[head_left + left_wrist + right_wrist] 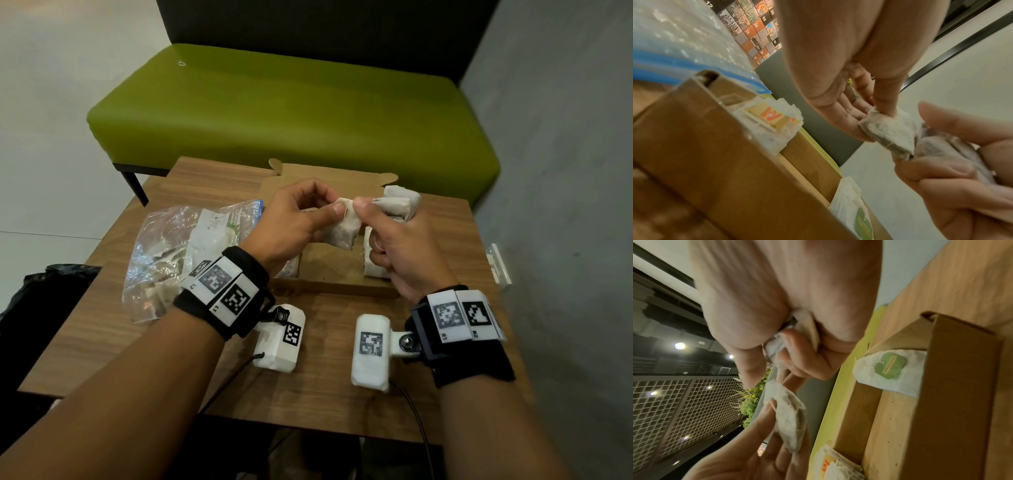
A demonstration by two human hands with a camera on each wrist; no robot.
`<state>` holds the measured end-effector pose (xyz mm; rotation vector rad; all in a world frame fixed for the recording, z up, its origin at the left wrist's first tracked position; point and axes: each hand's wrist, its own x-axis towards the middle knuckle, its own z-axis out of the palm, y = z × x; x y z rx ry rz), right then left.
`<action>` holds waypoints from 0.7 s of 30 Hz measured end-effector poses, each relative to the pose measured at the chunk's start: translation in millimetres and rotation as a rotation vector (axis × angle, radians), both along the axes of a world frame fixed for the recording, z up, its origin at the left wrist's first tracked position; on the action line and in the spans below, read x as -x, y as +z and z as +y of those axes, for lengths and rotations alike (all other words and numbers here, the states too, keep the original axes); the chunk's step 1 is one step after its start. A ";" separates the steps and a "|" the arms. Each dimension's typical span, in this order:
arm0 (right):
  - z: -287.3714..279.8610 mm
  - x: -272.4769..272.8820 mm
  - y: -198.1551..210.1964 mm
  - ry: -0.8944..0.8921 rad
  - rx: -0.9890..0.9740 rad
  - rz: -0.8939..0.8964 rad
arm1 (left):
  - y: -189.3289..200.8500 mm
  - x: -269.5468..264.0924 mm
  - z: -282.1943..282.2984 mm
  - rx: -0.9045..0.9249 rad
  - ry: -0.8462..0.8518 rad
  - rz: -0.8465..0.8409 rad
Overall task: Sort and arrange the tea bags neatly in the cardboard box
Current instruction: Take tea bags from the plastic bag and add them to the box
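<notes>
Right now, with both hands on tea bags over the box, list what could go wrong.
1. The right hand grips a bunch of tea bags; some may slip out.
2. The left hand pinches one tea bag by its corner; pulling could tear it or spill tea into the cardboard box.

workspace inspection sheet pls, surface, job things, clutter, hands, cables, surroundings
surface: wooden table, bare wood at the near edge.
job's things: open cardboard box holding a stack of tea bags with orange tags on its left side and tea bags with green tags on its right.
clutter: clear zip bag left of the box, more packets inside.
hands: left hand pinches one tea bag; right hand pinches its top corner and grips a bundle of tea bags.
cables: black cables run from both wrist cameras.
surroundings: green bench, grey wall.
</notes>
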<state>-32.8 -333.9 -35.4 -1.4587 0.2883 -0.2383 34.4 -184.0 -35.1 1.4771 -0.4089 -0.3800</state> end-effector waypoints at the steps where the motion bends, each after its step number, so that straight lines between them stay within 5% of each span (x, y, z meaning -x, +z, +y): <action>1: 0.4 -0.1 -1.1 -0.003 0.005 0.000 | -0.3 -0.4 -0.4 -0.003 0.015 -0.007; 9: -6.2 -1.1 -8.1 -0.122 0.077 -0.030 | -2.1 -2.7 -9.9 -0.097 0.050 -0.079; 12: -14.2 -0.4 -15.2 -0.206 0.148 -0.025 | -3.0 -1.3 -19.2 -0.156 0.106 -0.224; 21: -36.9 14.7 -15.8 -0.229 0.021 0.035 | -2.3 15.3 -43.7 -0.235 0.029 -0.333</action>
